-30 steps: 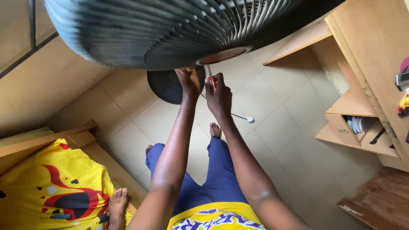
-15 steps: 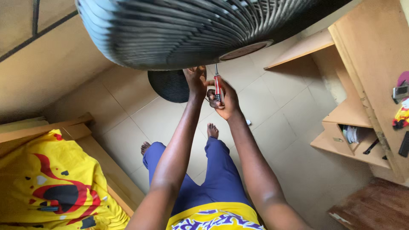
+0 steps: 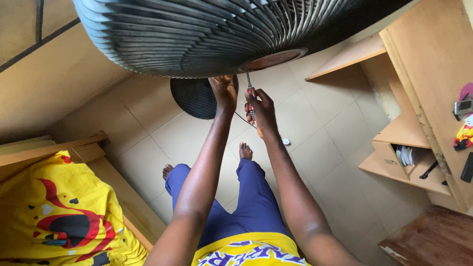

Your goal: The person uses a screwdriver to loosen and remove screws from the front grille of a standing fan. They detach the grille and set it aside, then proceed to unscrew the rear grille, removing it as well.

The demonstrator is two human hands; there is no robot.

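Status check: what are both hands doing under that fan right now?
Left hand touching grey slatted fan grille. Right hand gripping red-handled screwdriver, tip up at grille. Nothing between.

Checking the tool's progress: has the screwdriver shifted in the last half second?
Yes. The screwdriver in the right hand has moved up, its tip now closer to the fan grille, with less of the red handle showing.

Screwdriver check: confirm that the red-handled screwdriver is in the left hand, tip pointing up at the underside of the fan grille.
Wrong hand. In the head view the red-handled screwdriver is gripped by the right hand, with its tip pointing up at the underside of the fan grille. The left hand reaches up to the grille beside it and holds no tool.
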